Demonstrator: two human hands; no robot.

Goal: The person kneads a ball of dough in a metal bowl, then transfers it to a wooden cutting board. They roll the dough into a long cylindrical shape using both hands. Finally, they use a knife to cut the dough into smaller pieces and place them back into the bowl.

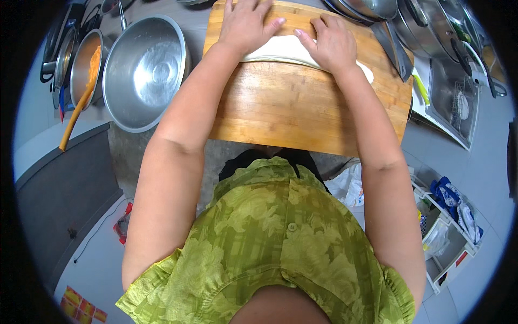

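A long roll of white dough (283, 49) lies across the far part of a wooden board (286, 108). My left hand (245, 26) rests over the left end of the dough, fingers stretched away from me and thumb out to the side. Some of its fingertips run past the picture's upper edge. Farther right, my right hand (333, 44) lies on the dough with its thumb apart from the fingers. The dough's right tip shows beyond my right wrist. Both hands are open, touching the dough without gripping it.
Left of the board stands a large steel bowl (143, 73), beside a smaller bowl with orange mash (94, 65) and a wooden-handled utensil (78, 116). A dark-bladed tool (396, 51) lies on the board's right edge. Pots (431, 27) and a steel sink (456, 102) are at the right.
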